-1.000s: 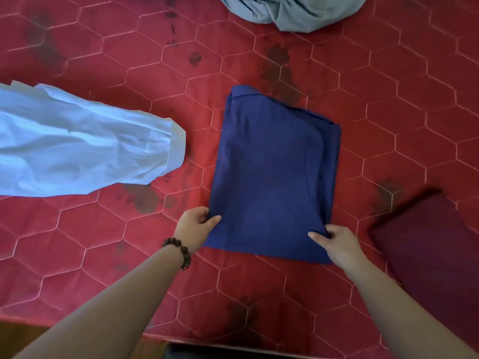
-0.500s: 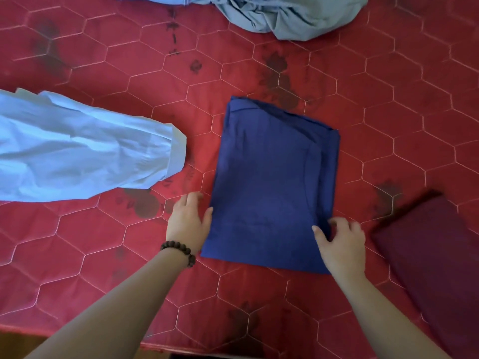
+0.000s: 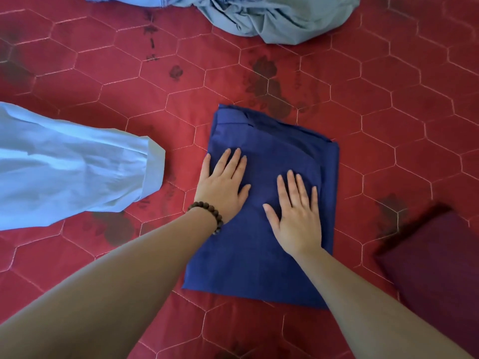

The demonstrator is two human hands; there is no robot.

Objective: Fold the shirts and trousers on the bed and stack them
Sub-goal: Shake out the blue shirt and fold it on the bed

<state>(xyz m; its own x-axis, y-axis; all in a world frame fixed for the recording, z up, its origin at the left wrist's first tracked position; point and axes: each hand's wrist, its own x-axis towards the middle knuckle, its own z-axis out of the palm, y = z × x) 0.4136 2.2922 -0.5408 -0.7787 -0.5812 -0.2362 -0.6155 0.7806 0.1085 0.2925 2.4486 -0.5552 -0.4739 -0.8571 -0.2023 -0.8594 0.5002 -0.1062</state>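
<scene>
Hands, my left hand and right hand, press flat and open on the folded navy cloth, while I see unfolded blue clothes at nine o'clock.

Matt navy cloth garment lies on a quilted, stitched red bedspread; wooden-looking bead bracelet.
</scene>
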